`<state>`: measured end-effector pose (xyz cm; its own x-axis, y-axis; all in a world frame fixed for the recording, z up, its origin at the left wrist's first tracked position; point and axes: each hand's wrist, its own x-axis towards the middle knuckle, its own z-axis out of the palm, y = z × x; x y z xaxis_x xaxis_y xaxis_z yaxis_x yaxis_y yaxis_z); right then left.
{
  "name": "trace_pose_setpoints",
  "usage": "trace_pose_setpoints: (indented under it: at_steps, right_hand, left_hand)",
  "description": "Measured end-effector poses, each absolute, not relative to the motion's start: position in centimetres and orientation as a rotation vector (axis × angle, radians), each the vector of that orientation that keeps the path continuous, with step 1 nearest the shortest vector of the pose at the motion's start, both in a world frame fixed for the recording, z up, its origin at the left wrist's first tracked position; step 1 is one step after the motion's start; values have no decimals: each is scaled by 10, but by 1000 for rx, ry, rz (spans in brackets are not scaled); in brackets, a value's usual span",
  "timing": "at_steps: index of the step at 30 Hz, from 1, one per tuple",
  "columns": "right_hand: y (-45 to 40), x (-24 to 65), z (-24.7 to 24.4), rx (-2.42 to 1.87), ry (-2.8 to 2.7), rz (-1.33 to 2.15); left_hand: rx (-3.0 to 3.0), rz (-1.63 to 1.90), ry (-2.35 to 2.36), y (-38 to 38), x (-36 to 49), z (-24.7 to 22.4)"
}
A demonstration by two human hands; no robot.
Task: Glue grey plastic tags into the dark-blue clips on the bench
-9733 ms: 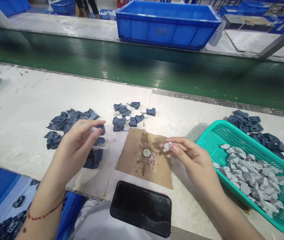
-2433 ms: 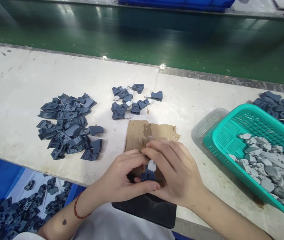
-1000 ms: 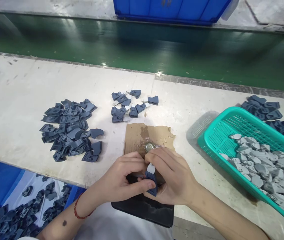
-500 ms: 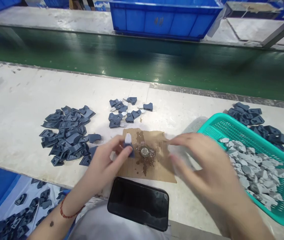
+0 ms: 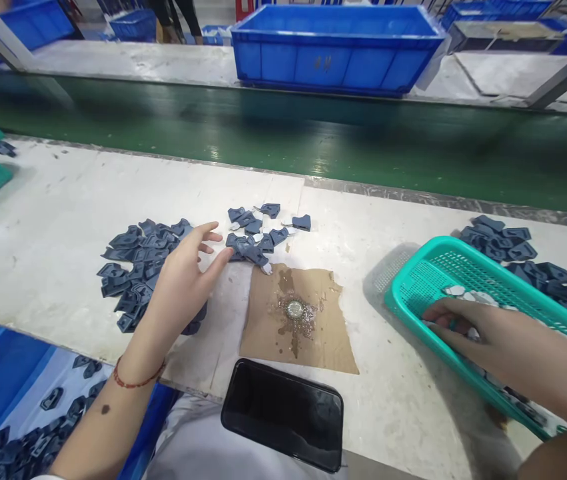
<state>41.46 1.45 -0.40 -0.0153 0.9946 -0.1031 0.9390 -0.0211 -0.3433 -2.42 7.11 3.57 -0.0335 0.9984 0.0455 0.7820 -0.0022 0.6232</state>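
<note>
- White desk [image 5: 53, 200], with a green belt [image 5: 263, 133] and a blue bin [image 5: 333, 63] beyond it.
- Left hand [image 5: 183, 280]: fingers spread wide, holding nothing, thumb tip near the joined parts [image 5: 250, 250], dark with pale ends.
- Right hand [image 5: 473, 327]: in the green basket [image 5: 413, 267], at the grey pieces [image 5: 480, 298]; fingers curled narrow, but I cannot tell if they grip one.
- Wet cardboard [image 5: 263, 320] lies between the hands, a round piece [image 5: 294, 310] on it.
- Phone [image 5: 283, 413]: on the cardboard's near side.
- Dark parts [image 5: 130, 250]: piled beside the left hand.
</note>
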Motion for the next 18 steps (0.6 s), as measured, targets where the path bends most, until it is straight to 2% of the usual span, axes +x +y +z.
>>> trace_pose_setpoints:
  at_steps: [3,6,12,18]
  right_hand:
    - [17,412,0,-2177,-2154,720]
    - [20,408,3,-2201,-2119,741]
    - [22,406,3,-2081,-2116,680]
    - [20,371,45,-2163,-1780,536]
  left_hand:
    - [1997,661,1989,66,-46,35]
    - [2157,481,2061,65,-65,32]
    - [2195,270,2158,75,-69,29]
    - [2295,73,2167,92,-59,37]
